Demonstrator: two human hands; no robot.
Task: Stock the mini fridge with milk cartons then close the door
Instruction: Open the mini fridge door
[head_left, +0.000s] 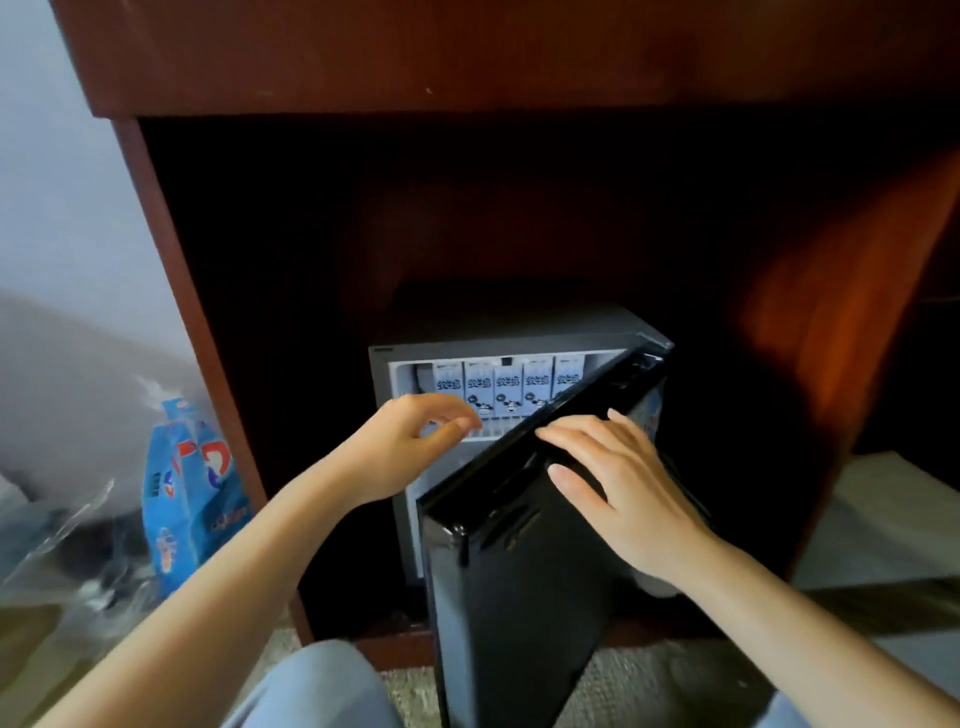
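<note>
Head view, mini fridge (384, 358) inside a dark wooden cabinet (171, 270), five milk cartons (508, 387) upright in a row on its top shelf, black door (498, 597) half open, right hand (623, 488) flat on the door's outer face, fingers spread, gripping nothing, left hand (410, 441) loosely curled and empty before the shelf edge, blue bag (192, 499) on the floor left of the cabinet.
</note>
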